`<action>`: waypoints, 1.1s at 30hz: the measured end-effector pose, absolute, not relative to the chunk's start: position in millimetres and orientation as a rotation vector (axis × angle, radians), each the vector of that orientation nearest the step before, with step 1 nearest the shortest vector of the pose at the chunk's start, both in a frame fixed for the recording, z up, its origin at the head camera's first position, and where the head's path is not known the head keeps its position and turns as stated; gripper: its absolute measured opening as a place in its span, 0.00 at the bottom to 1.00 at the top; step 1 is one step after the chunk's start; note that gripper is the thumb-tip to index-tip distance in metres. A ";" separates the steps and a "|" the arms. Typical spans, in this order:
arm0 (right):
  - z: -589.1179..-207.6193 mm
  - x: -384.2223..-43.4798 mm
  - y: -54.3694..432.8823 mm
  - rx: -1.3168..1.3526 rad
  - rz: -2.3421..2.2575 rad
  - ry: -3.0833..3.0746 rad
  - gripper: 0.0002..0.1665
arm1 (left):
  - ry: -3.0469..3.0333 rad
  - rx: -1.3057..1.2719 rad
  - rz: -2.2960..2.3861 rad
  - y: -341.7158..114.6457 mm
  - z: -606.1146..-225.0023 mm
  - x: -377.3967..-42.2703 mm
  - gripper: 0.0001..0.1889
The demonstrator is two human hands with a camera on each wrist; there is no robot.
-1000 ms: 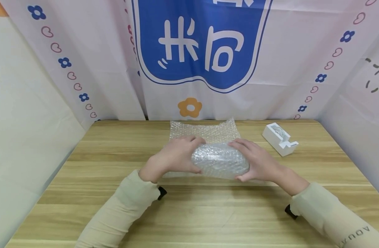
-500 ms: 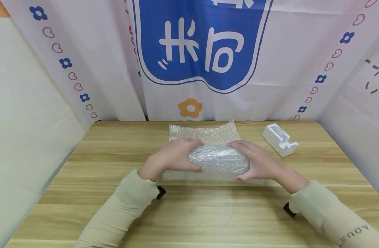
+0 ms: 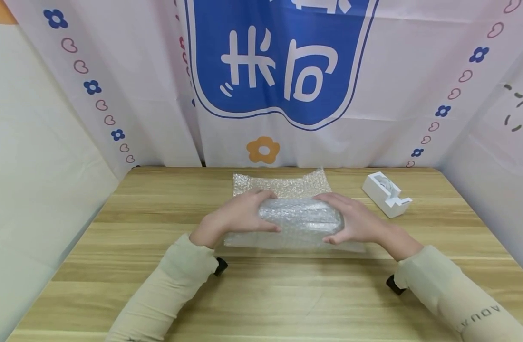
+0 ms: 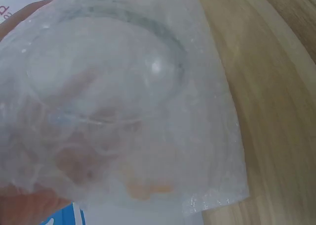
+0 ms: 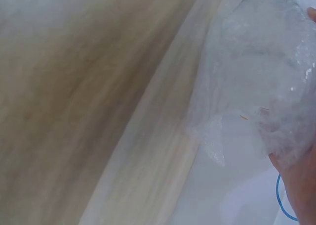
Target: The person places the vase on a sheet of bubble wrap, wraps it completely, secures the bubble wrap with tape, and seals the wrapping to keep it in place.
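On the middle of the wooden tabletop, a rounded bundle of clear bubble wrap is held crosswise between two hands. Its left end is gripped by the left hand, its right end by the right hand; in both, the grip is curled around the bundle, with fingers over the top and the thumb on the near side. Only from the head camera can both ends be seen together, along with a flat stretch of wrap spread behind the bundle and a near edge lying in front of it. By the left wrist camera, something else is revealed — a rounded rim, faintly greenish, blurred by the film, with fingers dimly visible through it. By the right wrist camera, a loose corner of film is shown — the right hand is mostly cut off there. A white tape dispenser, beyond the right hand, is clearly shown in the head view alone.
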State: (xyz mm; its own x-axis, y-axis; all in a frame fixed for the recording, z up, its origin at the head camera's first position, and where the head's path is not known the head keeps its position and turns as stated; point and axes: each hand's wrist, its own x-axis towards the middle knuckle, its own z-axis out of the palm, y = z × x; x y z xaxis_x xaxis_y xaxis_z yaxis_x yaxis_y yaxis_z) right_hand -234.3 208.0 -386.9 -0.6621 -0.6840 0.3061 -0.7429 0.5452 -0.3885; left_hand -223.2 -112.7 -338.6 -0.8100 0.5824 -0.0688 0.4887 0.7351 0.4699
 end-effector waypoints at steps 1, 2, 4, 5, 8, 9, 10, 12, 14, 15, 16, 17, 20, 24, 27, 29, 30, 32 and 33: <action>-386.5 -234.7 207.8 1.225 0.756 -2.667 0.60 | 2.728 0.842 0.647 -113.1 -339.6 -223.6 0.45; -385.8 -235.1 207.6 1.222 0.763 -2.675 0.60 | 2.732 0.837 0.640 -113.6 -340.5 -224.1 0.45; -384.6 -235.8 206.8 1.216 0.773 -2.693 0.59 | 2.735 0.827 0.633 -114.9 -342.4 -224.9 0.45; -384.2 -236.2 206.5 1.215 0.778 -2.699 0.59 | 2.735 0.821 0.629 -115.7 -343.1 -225.2 0.45; -383.7 -237.6 205.8 1.213 0.778 -2.712 0.58 | 2.727 0.812 0.645 -117.2 -345.3 -226.4 0.46; -383.5 -238.1 205.7 1.212 0.778 -2.716 0.58 | 2.724 0.804 0.659 -117.6 -346.1 -226.9 0.46; -383.5 -238.4 205.5 1.210 0.778 -2.719 0.58 | 2.721 0.799 0.675 -118.0 -347.0 -227.2 0.46; -383.3 -238.9 205.3 1.200 0.777 -2.731 0.57 | 2.713 0.778 0.705 -118.6 -348.4 -228.2 0.47; -382.7 -239.1 205.1 1.187 0.777 -2.745 0.57 | 2.703 0.752 0.732 -119.3 -349.7 -229.3 0.47; -382.3 -239.3 204.9 1.183 0.782 -2.752 0.57 | 2.695 0.744 0.751 -119.8 -350.2 -229.8 0.47; -382.1 -239.7 204.7 1.181 0.780 -2.759 0.57 | 2.686 0.732 0.765 -120.2 -350.9 -230.6 0.47; -381.7 -240.2 204.6 1.175 0.780 -2.769 0.57 | 2.678 0.724 0.778 -120.7 -351.4 -231.4 0.47; -380.3 -241.6 203.7 1.153 0.812 -2.814 0.57 | 2.655 0.708 0.822 -122.6 -353.6 -233.8 0.47; -376.6 -244.1 201.2 1.098 0.869 -2.919 0.56 | 2.585 0.664 0.882 -127.8 -361.7 -237.2 0.48; -373.1 -246.3 198.5 1.076 0.891 -2.989 0.54 | 2.515 0.624 0.919 -132.7 -368.6 -237.9 0.49; -371.5 -247.7 197.2 1.071 0.904 -3.017 0.54 | 2.486 0.608 0.942 -134.7 -371.4 -238.0 0.49; -370.9 -248.3 196.9 1.071 0.908 -3.023 0.54 | 2.480 0.607 0.949 -135.2 -371.8 -238.0 0.49; -370.5 -249.0 196.9 1.073 0.918 -3.025 0.54 | 2.476 0.614 0.964 -135.0 -371.0 -238.3 0.49; -370.7 -249.0 197.2 1.073 0.925 -3.022 0.54 | 2.475 0.617 0.968 -134.6 -370.3 -238.7 0.49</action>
State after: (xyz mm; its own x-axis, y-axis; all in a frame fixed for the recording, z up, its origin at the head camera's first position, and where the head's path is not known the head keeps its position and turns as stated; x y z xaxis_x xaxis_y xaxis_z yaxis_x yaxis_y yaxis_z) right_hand -249.0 197.2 -370.7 -0.7762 -0.6305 0.0000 -0.5225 0.6432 -0.5597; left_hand -238.7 -134.6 -370.3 -0.8177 0.5358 -0.2105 0.2507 0.6606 0.7077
